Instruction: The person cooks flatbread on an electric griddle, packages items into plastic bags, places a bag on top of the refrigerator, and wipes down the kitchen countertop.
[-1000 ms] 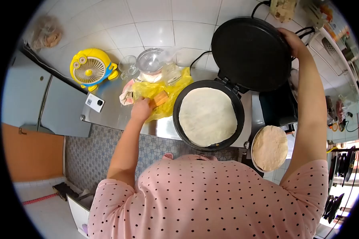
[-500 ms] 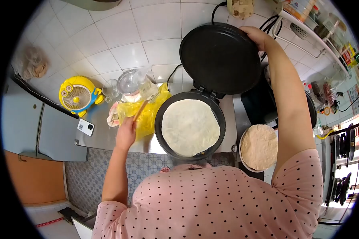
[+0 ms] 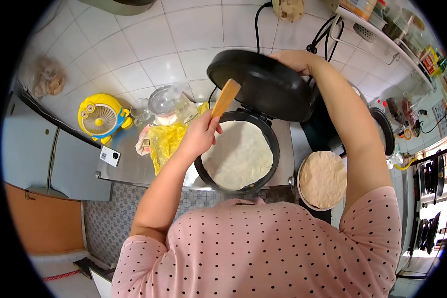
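Observation:
My left hand (image 3: 201,133) is closed on a wooden spatula (image 3: 226,98), its flat blade pointing up in front of the raised lid. Below it, a round sheet of pale dough (image 3: 241,156) lies in the black round pan (image 3: 274,158). My right hand (image 3: 295,61) grips the far edge of the black lid (image 3: 263,82), which is hinged at the back of the pan and tilted partly down over it. To the left of the pan lies a crumpled yellow plastic bag (image 3: 165,141).
A plate of flat dough (image 3: 324,180) sits to the right. On the metal counter (image 3: 126,166) are a phone (image 3: 110,156), a yellow fan (image 3: 100,118), a glass (image 3: 140,109) and a clear bowl (image 3: 164,101). A shelf (image 3: 390,39) with jars hangs at the upper right.
My left hand has lifted the wooden spatula off the yellow bag and brought it right, over the pan. The lid has come partway down with my right hand on it.

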A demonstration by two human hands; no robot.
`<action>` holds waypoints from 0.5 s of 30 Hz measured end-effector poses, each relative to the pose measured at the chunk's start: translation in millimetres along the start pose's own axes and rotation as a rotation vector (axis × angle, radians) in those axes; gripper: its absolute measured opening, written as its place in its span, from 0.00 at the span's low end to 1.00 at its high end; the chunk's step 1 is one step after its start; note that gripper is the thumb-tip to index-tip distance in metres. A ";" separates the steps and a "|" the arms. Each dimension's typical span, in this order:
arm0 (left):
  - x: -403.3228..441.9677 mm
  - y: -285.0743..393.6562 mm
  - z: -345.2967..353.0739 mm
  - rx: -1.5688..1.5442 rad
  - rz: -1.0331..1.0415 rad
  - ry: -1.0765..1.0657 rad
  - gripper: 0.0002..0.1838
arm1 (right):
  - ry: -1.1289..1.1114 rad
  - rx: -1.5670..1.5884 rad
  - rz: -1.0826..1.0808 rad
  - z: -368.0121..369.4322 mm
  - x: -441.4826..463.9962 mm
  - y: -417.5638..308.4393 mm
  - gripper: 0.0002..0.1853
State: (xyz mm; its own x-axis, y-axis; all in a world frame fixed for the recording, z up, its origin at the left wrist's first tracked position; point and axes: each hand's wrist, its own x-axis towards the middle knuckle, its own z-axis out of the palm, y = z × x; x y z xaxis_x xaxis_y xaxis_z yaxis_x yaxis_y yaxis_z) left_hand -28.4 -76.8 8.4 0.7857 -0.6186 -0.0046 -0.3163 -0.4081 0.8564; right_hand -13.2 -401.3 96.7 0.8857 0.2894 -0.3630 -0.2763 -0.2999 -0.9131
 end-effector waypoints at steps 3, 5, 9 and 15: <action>-25.4 -12.5 -4.3 0.095 -0.048 0.003 0.10 | 0.028 -0.081 0.039 27.6 6.7 11.0 0.17; -38.6 -41.5 -2.0 0.098 -0.019 0.007 0.10 | 0.017 -0.026 0.048 48.6 0.9 15.0 0.18; -66.4 -76.7 -10.5 0.220 0.100 -0.018 0.10 | 0.087 0.044 -0.032 94.2 -5.2 29.3 0.19; -100.8 -137.3 -46.6 0.523 0.086 -0.014 0.11 | 0.187 -0.031 -0.148 173.2 -13.2 54.0 0.14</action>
State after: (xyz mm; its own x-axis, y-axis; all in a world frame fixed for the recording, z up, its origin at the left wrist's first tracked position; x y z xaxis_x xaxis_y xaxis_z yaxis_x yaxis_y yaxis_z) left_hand -39.4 72.9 -84.7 0.7391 -0.6721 0.0450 -0.6053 -0.6334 0.4821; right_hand -104.4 -263.9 20.0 0.9702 0.1598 -0.1821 -0.1291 -0.2952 -0.9467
